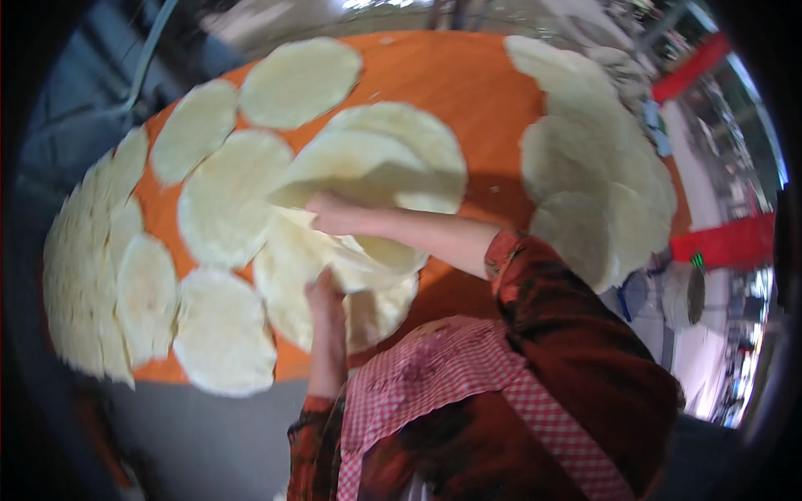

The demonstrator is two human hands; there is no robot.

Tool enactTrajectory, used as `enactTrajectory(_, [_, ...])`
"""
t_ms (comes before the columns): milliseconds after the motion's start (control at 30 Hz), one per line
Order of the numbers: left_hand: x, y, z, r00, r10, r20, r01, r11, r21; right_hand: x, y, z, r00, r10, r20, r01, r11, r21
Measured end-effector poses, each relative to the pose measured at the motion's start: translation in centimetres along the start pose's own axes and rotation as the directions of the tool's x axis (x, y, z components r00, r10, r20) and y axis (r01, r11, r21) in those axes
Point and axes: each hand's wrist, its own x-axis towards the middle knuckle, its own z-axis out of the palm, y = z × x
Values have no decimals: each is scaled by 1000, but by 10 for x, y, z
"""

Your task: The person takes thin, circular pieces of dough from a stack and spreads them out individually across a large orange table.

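Several thin, round, pale flatbreads lie in a loose overlapping pile before me. My right hand reaches across from the right and pinches the raised edge of one flatbread, which curls up in a fold. Nearer my body, my left hand has its fingers curled at the folded layers, and its fingertips are partly hidden. Between both hands the bread is creased and bunched. Another flatbread lies flat under my left hand, and one more touches the pile on the left.
An orange cloth covers the table. Overlapping flatbreads spread along its right side. A dense layered row of them lines the left edge, with single rounds between. Beyond the right edge are red strips and a pale cylindrical container.
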Motion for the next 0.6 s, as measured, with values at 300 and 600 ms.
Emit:
enactTrajectory(300, [-20, 6, -6, 956, -86, 281, 209, 872, -443, -185, 219, -350, 644, 513, -568, -689, 711, -140])
enactTrajectory(600, [-30, 6, -20, 944, -24, 330, 169, 892, -420, -161, 96, -86, 927, 251, -278, -215, 965, 153])
